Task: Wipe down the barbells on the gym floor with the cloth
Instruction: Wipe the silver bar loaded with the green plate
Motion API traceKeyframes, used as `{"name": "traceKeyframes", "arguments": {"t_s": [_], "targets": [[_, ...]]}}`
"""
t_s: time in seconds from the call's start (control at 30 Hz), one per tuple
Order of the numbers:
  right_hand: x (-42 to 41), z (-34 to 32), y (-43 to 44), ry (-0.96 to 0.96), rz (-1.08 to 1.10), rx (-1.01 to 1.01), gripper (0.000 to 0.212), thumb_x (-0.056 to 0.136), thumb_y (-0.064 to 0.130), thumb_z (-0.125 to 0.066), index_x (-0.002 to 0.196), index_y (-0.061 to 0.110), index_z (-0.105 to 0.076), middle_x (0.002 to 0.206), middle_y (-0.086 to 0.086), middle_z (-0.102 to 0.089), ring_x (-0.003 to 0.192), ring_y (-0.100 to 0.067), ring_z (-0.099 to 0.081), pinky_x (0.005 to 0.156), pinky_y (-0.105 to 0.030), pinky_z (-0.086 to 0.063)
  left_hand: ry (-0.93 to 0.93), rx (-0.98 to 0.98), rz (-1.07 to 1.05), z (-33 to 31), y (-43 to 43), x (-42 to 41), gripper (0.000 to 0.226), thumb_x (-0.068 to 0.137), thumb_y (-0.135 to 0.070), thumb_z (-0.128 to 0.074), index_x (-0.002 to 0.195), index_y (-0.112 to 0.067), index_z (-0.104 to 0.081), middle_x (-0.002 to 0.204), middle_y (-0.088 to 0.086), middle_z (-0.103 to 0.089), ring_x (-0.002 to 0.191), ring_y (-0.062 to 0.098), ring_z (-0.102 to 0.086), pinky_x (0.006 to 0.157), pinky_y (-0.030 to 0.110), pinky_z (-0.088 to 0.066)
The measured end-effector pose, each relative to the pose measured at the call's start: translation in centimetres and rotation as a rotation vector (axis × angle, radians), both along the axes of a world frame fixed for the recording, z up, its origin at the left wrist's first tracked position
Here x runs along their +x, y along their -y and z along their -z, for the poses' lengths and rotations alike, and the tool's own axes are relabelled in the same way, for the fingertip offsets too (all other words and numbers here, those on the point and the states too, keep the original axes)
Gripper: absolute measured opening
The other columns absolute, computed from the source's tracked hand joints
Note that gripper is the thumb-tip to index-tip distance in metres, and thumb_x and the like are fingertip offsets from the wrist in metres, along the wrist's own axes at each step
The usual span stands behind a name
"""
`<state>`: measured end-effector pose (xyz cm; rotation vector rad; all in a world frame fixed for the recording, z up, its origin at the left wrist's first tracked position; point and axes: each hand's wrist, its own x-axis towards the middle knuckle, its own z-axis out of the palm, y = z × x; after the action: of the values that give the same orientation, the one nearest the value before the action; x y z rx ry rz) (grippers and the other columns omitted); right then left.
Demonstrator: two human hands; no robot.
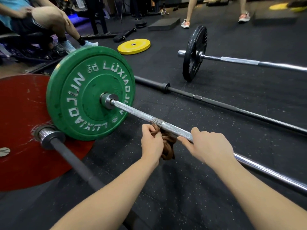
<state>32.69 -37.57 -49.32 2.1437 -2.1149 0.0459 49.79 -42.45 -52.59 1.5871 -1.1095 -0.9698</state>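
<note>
Black speckled rubber floor (pixel 191 188) all across this gym, with bars lying on it side by side; front and centre is the chrome barbell (pixel 136 113), running from its green plate (pixel 90 93) on the left down toward the lower right. The left hand (pixel 152 143) comes in from below, fingers curled tight round a bunched brown cloth (pixel 167 146); the cloth sits against the near side of the knurled shaft, its loose end hanging beneath the bar. Just beside it, the right hand (pixel 211 145) is wrapped round the same shaft, thumb over the top and forefinger reaching along underneath toward the cloth; the two hands are close but not touching.

Over on the near left, a dark barbell (pixel 74 163) carries a scuffed red plate (pixel 21 130); the green plate overlaps it. Beyond the chrome shaft lies a bare black bar (pixel 216 103) flat on the floor; farther back, a second chrome bar (pixel 249 62) stands on an upright black plate (pixel 195 52). A yellow plate (pixel 133 46) lies flat near the back; a seated person (pixel 41 19) is at upper left, and another person's legs in pink shoes (pixel 186 24) stand at the top.
</note>
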Motion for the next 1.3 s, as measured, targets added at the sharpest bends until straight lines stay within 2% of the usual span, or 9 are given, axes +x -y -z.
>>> {"name": "traceKeyframes", "arguments": {"t_s": [0.1,0.17,0.23,0.37,0.6,0.7,0.8,1.1,1.3], "targets": [[0.0,-0.1,0.0,0.01,0.0,0.0,0.061,0.097,0.075,-0.013,0.091,0.02,-0.039,0.061,0.006,-0.045,0.057,-0.027,-0.049,0.056,-0.036,-0.04,-0.115,-0.019,-0.138,-0.8,1.5,1.1,0.029,0.088,0.005,-0.047,0.088,-0.024,-0.045,0.088,0.002,-0.058,0.075,0.018,-0.055,0.062,0.025,-0.044],[0.1,-0.1,-0.1,0.003,0.0,-0.005,0.061,0.097,0.074,-0.013,0.09,0.02,-0.039,0.061,0.006,-0.046,0.055,-0.026,-0.048,0.054,-0.035,-0.038,-0.083,-0.04,-0.195,-1.5,2.3,2.1,0.031,0.086,0.008,-0.042,0.089,-0.023,-0.045,0.089,0.002,-0.058,0.072,0.017,-0.053,0.056,0.017,-0.043],[0.2,0.1,-0.2,-0.015,-0.003,-0.027,0.062,0.097,0.074,-0.013,0.09,0.02,-0.04,0.06,0.006,-0.046,0.053,-0.025,-0.047,0.052,-0.035,-0.035,0.002,-0.056,-0.17,-1.8,2.5,2.8,0.029,0.086,0.009,-0.041,0.089,-0.019,-0.045,0.09,0.001,-0.058,0.071,0.014,-0.051,0.048,0.01,-0.037],[0.3,0.1,-0.2,-0.034,-0.005,-0.039,0.061,0.097,0.074,-0.013,0.09,0.02,-0.04,0.058,0.007,-0.044,0.053,-0.026,-0.047,0.051,-0.035,-0.033,0.036,-0.076,-0.119,-1.4,0.8,1.8,0.025,0.084,0.007,-0.045,0.084,-0.019,-0.043,0.081,-0.002,-0.053,0.068,0.015,-0.047,0.052,0.013,-0.037],[0.2,0.1,-0.2,-0.042,-0.012,-0.055,0.061,0.097,0.075,-0.013,0.089,0.02,-0.039,0.057,0.007,-0.04,0.052,-0.025,-0.045,0.05,-0.035,-0.032,-0.044,-0.05,-0.03,-0.4,-0.5,-0.1,0.025,0.084,0.008,-0.045,0.085,-0.017,-0.042,0.078,0.0,-0.048,0.065,0.014,-0.042,0.053,0.014,-0.038],[0.2,0.1,-0.2,-0.039,-0.014,-0.056,0.062,0.097,0.075,-0.012,0.089,0.02,-0.04,0.058,0.007,-0.044,0.05,-0.022,-0.044,0.049,-0.034,-0.031,-0.157,-0.057,-0.136,-0.5,0.8,0.6,0.03,0.086,0.009,-0.046,0.083,-0.02,-0.044,0.082,0.0,-0.051,0.07,0.015,-0.048,0.061,0.02,-0.043],[0.2,0.2,-0.2,-0.024,-0.012,-0.047,0.062,0.097,0.074,-0.012,0.089,0.02,-0.04,0.059,0.007,-0.048,0.052,-0.024,-0.048,0.05,-0.034,-0.035,-0.167,-0.08,-0.271,-1.1,2.6,2.6,0.029,0.089,0.009,-0.046,0.085,-0.02,-0.044,0.084,-0.001,-0.052,0.07,0.014,-0.049,0.054,0.011,-0.042],[0.3,0.0,-0.2,-0.037,-0.008,-0.033,0.061,0.097,0.074,-0.015,0.09,0.019,-0.04,0.06,0.007,-0.041,0.057,-0.026,-0.048,0.053,-0.035,-0.035,-0.126,-0.017,0.095,1.1,-1.2,-1.1,0.029,0.095,0.0,-0.054,0.082,-0.022,-0.04,0.078,-0.006,-0.047,0.066,0.009,-0.043,0.066,0.024,-0.041],[-0.1,-0.7,-0.1,0.107,-0.002,0.077,0.057,0.097,0.075,-0.017,0.098,0.022,-0.04,0.075,0.006,-0.051,0.07,-0.027,-0.053,0.063,-0.037,-0.041,-0.109,-0.081,0.032,0.7,0.4,0.4,0.037,0.088,0.007,-0.052,0.076,-0.028,-0.045,0.077,-0.006,-0.053,0.07,0.012,-0.049,0.067,0.025,-0.043]]}}
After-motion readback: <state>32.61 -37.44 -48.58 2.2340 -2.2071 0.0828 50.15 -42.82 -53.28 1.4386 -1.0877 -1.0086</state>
